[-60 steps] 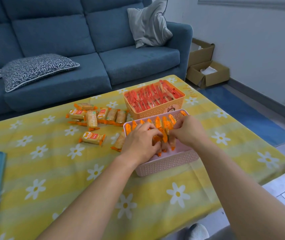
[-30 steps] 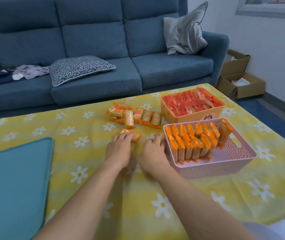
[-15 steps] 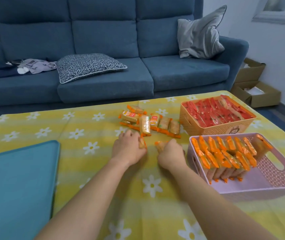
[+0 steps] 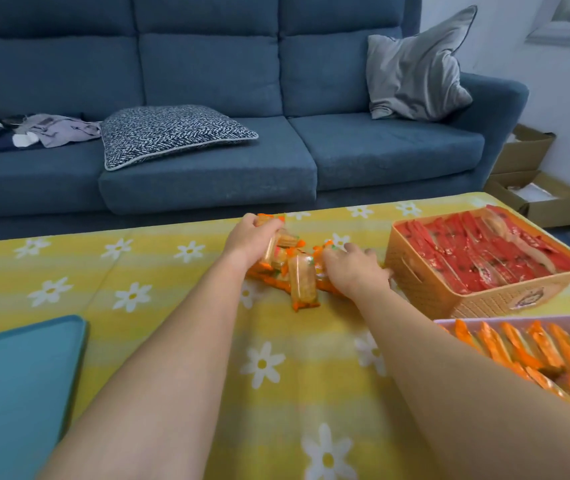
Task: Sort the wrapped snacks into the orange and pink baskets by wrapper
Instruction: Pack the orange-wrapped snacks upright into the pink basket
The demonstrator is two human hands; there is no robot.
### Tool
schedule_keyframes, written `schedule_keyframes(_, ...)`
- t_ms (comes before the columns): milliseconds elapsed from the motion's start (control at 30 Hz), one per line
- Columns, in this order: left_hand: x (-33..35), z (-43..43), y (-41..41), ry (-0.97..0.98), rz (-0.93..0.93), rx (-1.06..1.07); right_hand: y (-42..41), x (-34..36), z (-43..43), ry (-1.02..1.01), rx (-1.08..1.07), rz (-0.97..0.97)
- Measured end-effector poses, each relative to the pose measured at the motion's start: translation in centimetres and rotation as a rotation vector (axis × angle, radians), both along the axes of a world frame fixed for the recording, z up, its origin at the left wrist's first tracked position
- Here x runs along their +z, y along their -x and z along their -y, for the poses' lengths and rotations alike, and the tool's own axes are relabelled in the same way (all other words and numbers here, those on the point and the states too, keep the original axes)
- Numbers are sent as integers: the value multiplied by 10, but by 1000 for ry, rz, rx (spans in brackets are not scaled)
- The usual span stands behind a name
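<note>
– What does the left hand (image 4: 250, 241) have?

– Its fingers curl round a couple of the loose packets (image 4: 302, 284), clear wrappers with orange ends. It grasps them at the far left edge of the heap, and they stand up against its palm.

– And the right hand (image 4: 356, 271)?

– It is palm down on the right end of the same heap, with its fingers bent over the packets. I cannot tell whether it pinches one or only lies on them, because the hand hides what is under it.

– What lies between the two hands?

– More of the heap, on the yellow daisy tablecloth (image 4: 179, 306). One packet lies lengthwise just left of the right wrist, nearer the person than either hand.

– Where are the baskets from there?

– The orange basket (image 4: 422, 282) is just right of the right hand. Its corner is so close to the fingers that I cannot say whether they touch. It is full of red-wrapped snacks (image 4: 484, 251). The pink basket (image 4: 526, 319) is nearer the person, right of the right forearm, and is cut off by the frame. Orange-wrapped snacks (image 4: 536, 348) stand on edge in it in rows.

– And on the left hand's side?

– A teal mat (image 4: 16, 375), well apart, left of the left forearm. Beyond both hands, past the table, is a blue sofa (image 4: 207, 64) with a patterned cushion (image 4: 172, 133) and a grey cushion (image 4: 415, 64).
</note>
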State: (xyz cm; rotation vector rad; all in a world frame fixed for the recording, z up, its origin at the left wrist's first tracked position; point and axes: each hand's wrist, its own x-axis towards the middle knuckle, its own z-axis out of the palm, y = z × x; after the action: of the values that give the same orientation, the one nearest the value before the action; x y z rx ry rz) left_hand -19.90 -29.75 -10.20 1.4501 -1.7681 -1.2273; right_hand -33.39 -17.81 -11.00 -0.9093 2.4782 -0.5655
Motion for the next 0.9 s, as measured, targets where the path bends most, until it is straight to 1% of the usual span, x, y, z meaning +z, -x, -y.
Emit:
schedule_keyframes(133,-15,5,10,15,138,-105,-3,-5,17,-41,121,-14)
schedule_keyframes(233,-18,-9,1,85,129,-113,-14,-2,17,-39,162,11)
schedule_keyframes(333,-22,-35,-20,109,110,-101,-35,-2,4,-22,188,59)
schedule_keyframes(400,-23,-62,-43,104,119,-87,-57,6,-22,-37,232,73)
schedule_keyframes(533,-17,-128,-91,41,128,-40,-104,34,-96,-108,414,52)
schedule_keyframes(667,-10,-197,-131,-6,161,-18,-130,47,-166,-164,515,66)
schedule_keyframes(767,-11,-238,-156,-18,210,-55,-137,43,-196,-191,544,69)
schedule_keyframes(900,-14,-267,-181,25,255,-198,-153,25,-221,-268,641,-33)
